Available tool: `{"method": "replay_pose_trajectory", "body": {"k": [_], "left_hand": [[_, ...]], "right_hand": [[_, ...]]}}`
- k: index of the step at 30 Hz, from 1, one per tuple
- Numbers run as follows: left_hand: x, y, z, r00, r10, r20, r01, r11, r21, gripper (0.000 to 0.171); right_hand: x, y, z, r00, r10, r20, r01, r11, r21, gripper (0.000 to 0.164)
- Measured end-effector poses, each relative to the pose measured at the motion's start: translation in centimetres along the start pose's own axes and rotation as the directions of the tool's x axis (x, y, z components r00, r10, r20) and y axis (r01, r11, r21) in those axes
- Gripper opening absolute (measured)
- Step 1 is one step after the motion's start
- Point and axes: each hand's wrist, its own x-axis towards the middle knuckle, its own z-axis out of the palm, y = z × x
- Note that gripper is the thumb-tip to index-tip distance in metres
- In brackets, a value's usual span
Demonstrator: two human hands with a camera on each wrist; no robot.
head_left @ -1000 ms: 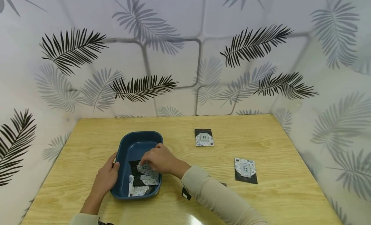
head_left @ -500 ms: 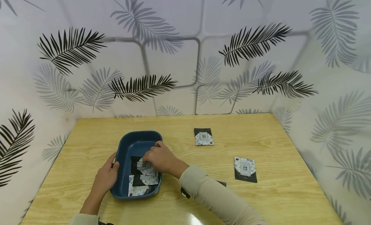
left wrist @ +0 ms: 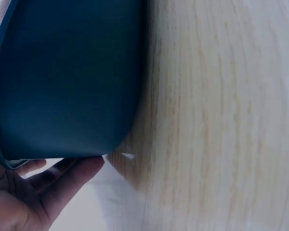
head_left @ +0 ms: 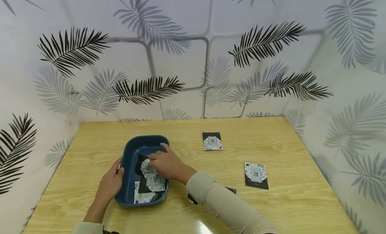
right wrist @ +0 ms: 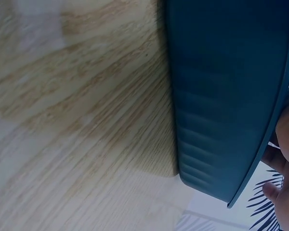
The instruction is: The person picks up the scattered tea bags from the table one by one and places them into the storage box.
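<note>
My left hand point(head_left: 110, 182) grips the left side of a deep blue plastic tray point(head_left: 128, 160), thumb at the rim. In the left wrist view its fingers point(left wrist: 74, 180) press the outer wall. My right hand point(head_left: 169, 164) reaches over the tray's right rim. Its fingertips pinch the topmost black-and-white floral sachet point(head_left: 144, 165); the exact finger contact is partly hidden. Below it in the tray lie another sachet point(head_left: 156, 185) and a paler one point(head_left: 143, 197), overlapping. The right wrist view shows the tray's outer wall point(right wrist: 221, 106) and part of the right hand above its rim.
On the wood-grain table point(head_left: 271, 214), one sachet point(head_left: 212, 141) lies at the back and another sachet point(head_left: 256, 175) to the right. A dark flat piece point(head_left: 231, 190) shows from behind the right sleeve, mostly hidden. A leaf-patterned wall covering point(head_left: 181, 66) stands behind the table.
The top sachet in the tray has turned and shifted slightly toward the tray's far end under my right fingers. My left hand and the tray stay put.
</note>
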Motion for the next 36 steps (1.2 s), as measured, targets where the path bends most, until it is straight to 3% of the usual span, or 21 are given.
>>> {"method": "replay_pose_trajectory", "body": {"k": [10, 14, 18, 21, 30, 36], "left_hand": [[-0.1, 0.1, -0.1, 1.0, 0.018, 0.0, -0.018, 1.0, 0.002, 0.053], [-0.1, 0.4, -0.2, 0.999, 0.036, -0.007, -0.036, 0.999, 0.003, 0.054], [-0.1, 0.4, -0.2, 0.999, 0.038, -0.005, -0.038, 0.999, 0.001, 0.054], [-0.1, 0.3, -0.2, 0.999, 0.032, -0.001, -0.032, 0.999, 0.001, 0.055], [-0.1, 0.2, -0.2, 1.0, 0.01, 0.015, -0.01, 1.0, -0.007, 0.055], [0.0, -0.2, 0.0, 1.0, 0.006, 0.018, -0.006, 1.0, -0.008, 0.055]], "right_hand": [[-0.2, 0.3, 0.1, 1.0, 0.001, -0.02, -0.001, 1.0, 0.008, 0.029], [-0.7, 0.8, -0.4, 0.991, -0.034, -0.129, 0.04, 0.998, 0.052, 0.023], [-1.4, 1.5, -0.9, 0.96, -0.07, -0.271, 0.107, 0.987, 0.123, 0.02], [-1.9, 2.1, -1.0, 0.943, -0.065, -0.325, 0.126, 0.977, 0.171, 0.025], [-3.2, 3.4, -1.8, 0.945, -0.08, -0.317, 0.144, 0.973, 0.183, 0.032], [-4.1, 4.3, -1.9, 0.963, -0.027, -0.269, 0.084, 0.975, 0.204, 0.033]]}}
